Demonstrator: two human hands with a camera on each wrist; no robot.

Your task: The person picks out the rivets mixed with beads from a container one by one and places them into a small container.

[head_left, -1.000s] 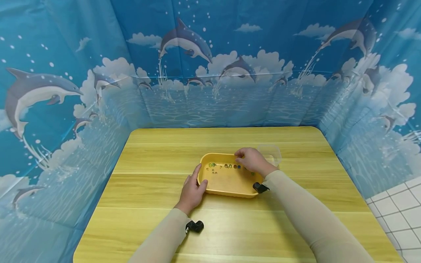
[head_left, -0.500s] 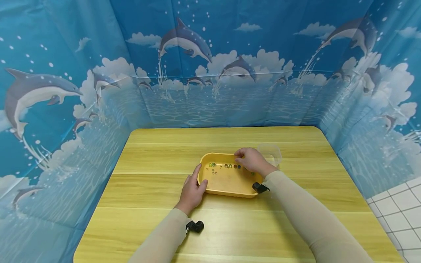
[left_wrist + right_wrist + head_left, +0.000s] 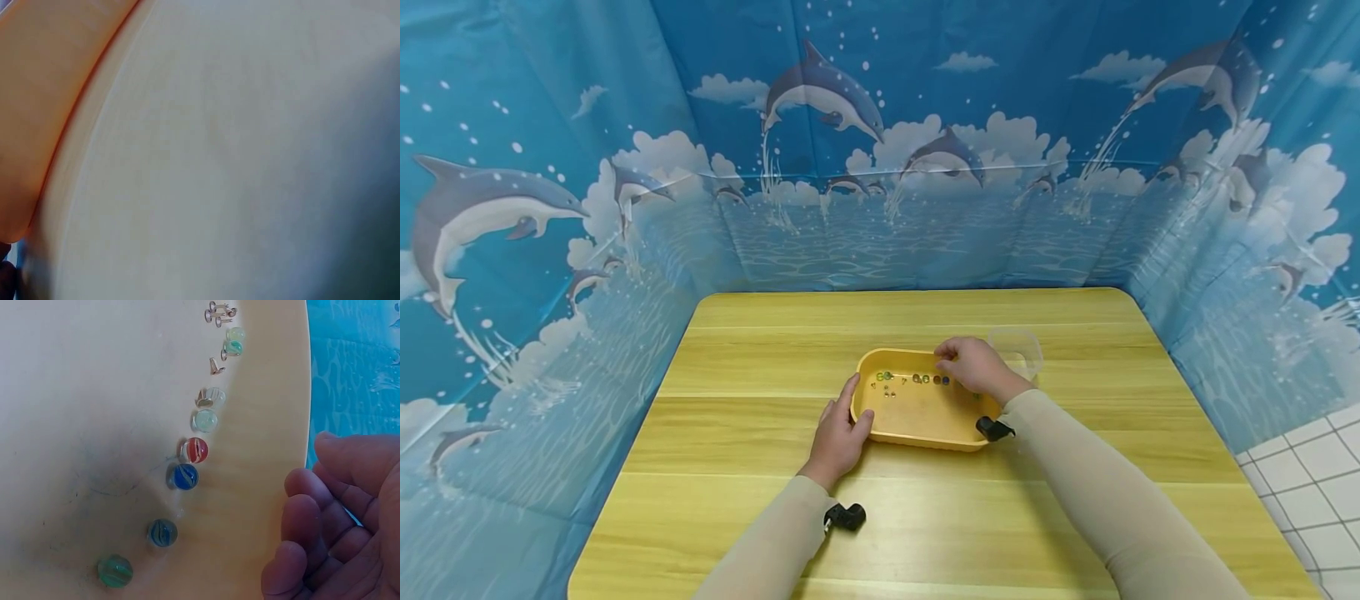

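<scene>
and here's the desk (image 3: 737, 417), yellow wood grain with pale seams running across it, far corners rounded. behind it hangs a blue curtain (image 3: 925, 225), dolphins leaping over clouds and rippled water, wrapping round both sides. white tiles (image 3: 1292, 475) show at the lower right.

right of the desk's middle sits the yellow tray (image 3: 917, 417), flat on the wood. the left hand (image 3: 837, 446) is at its near left corner, thumb spread from extended fingers, touching the rim. the right hand (image 3: 976, 367) is over by the far rim, fingers loosely curled, nothing visible in its grasp; contact with the wall, i can't tell.

inside, glass marbles (image 3: 186, 477) string along the far side, small metal pins (image 3: 215, 365) among them towards the left end. faint bluish scribbles and dark specks mark the tray's floor. and just beyond its far right corner, a clear box (image 3: 1030, 343), partly hidden by the right hand.
</scene>
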